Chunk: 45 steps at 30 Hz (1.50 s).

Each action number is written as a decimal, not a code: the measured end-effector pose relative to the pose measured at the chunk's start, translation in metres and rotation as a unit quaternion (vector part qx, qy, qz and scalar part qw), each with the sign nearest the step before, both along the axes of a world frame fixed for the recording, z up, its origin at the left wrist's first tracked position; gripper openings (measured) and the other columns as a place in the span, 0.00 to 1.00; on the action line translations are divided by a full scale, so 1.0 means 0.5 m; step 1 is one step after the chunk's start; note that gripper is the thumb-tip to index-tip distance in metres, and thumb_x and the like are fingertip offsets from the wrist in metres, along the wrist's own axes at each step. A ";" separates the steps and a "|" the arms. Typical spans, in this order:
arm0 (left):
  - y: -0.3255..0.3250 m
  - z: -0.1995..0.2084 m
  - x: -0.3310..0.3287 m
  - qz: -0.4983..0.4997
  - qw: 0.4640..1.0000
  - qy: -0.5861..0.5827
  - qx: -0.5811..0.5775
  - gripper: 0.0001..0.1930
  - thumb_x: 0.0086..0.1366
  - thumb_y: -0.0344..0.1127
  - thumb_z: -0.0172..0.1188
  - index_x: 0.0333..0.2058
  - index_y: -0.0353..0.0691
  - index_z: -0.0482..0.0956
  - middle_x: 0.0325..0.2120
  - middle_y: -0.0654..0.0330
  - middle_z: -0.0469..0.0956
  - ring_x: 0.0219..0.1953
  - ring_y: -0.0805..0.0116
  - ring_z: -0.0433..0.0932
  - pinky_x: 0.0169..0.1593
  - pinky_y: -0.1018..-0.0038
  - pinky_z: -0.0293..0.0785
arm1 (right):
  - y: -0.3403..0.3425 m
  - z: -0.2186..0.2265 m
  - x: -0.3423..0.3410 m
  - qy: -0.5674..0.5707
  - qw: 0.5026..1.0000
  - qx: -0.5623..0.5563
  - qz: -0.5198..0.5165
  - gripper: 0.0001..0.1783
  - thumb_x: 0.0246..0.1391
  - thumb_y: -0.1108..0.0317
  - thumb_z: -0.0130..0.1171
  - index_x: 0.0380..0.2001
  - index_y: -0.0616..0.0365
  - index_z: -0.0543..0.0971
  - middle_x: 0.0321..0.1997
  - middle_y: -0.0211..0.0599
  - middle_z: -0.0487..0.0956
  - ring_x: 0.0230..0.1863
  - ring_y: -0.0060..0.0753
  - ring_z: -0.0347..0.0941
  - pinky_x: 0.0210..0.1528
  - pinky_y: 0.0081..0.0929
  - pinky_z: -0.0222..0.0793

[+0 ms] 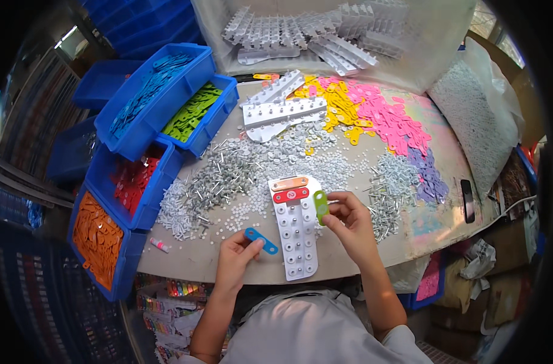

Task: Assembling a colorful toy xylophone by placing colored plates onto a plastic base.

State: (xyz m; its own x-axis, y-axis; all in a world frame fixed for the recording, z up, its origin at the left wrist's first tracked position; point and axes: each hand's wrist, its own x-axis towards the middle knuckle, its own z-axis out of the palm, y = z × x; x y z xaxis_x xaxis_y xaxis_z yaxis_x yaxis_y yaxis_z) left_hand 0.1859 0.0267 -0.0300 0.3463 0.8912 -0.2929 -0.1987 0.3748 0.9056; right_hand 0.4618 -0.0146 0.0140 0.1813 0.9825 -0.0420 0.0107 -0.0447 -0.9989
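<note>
White frame (298, 242) as landmark, lying lengthwise from table edge (211, 276); green strip (319, 203) pinched by right hand (351, 227) at its right edge, roughly parallel, crosswise to its fitted red strip (291, 195); blue strip (262, 241) pinched aslant by left hand (235, 259), just left, farther from red; room afforded right of its near end.

Strips: one blue strip (268, 245), one green strip (319, 202); frame (297, 233), white, bearing a peach bar (290, 184) and a red bar (284, 197) with pale round mark; bins (157, 197), blue; their pieces (96, 236), blue, green, red, orange; yellow pile (334, 103); pink pile (388, 112); purple pile (430, 177); pins (219, 182), silvery; phone (468, 201), black; table (185, 255), greyish beige, smudged pink and turquoise; shirt (319, 327), pale grey.
</note>
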 end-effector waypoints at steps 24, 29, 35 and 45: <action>0.031 0.010 -0.014 0.028 0.997 0.066 0.013 0.06 0.70 0.27 0.64 0.43 0.33 0.82 0.33 0.64 0.82 0.29 0.81 0.77 0.31 0.84 0.70 | 0.045 -0.044 -0.069 -0.370 0.928 0.054 -0.009 0.11 0.50 0.66 0.73 0.35 0.53 0.81 0.58 0.39 0.73 0.64 0.47 0.63 0.67 0.46 0.51; 0.074 0.006 0.027 0.024 0.980 0.140 0.138 0.05 0.67 0.29 0.67 0.38 0.35 0.83 0.33 0.67 0.78 0.34 0.79 0.74 0.37 0.82 0.66 | 0.047 -0.056 -0.068 -0.393 0.918 0.047 -0.025 0.15 0.48 0.65 0.74 0.38 0.52 0.81 0.59 0.40 0.73 0.65 0.48 0.62 0.68 0.46 0.50; 0.133 -0.003 0.109 -0.001 0.892 0.258 0.371 0.06 0.59 0.32 0.72 0.32 0.37 0.85 0.33 0.63 0.74 0.40 0.70 0.73 0.43 0.73 0.66 | 0.045 -0.074 -0.068 -0.410 0.908 0.048 -0.074 0.29 0.46 0.62 0.77 0.52 0.52 0.77 0.66 0.43 0.69 0.68 0.50 0.60 0.69 0.48 0.49; 0.140 0.000 0.155 -0.037 0.835 0.362 0.413 0.07 0.55 0.33 0.73 0.31 0.42 0.84 0.33 0.62 0.74 0.43 0.62 0.73 0.53 0.63 0.63 | 0.041 -0.082 -0.069 -0.406 0.909 0.036 -0.084 0.35 0.45 0.61 0.77 0.56 0.54 0.74 0.69 0.46 0.68 0.71 0.51 0.60 0.70 0.48 0.49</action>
State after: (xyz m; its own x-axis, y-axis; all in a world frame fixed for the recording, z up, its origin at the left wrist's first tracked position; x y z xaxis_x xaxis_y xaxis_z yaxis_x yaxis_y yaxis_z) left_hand 0.2632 0.0967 -0.0300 0.4092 0.8761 0.2549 0.5089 -0.4510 0.7332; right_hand 0.4272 0.0059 -0.0271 0.2712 0.9332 0.2357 0.7451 -0.0485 -0.6652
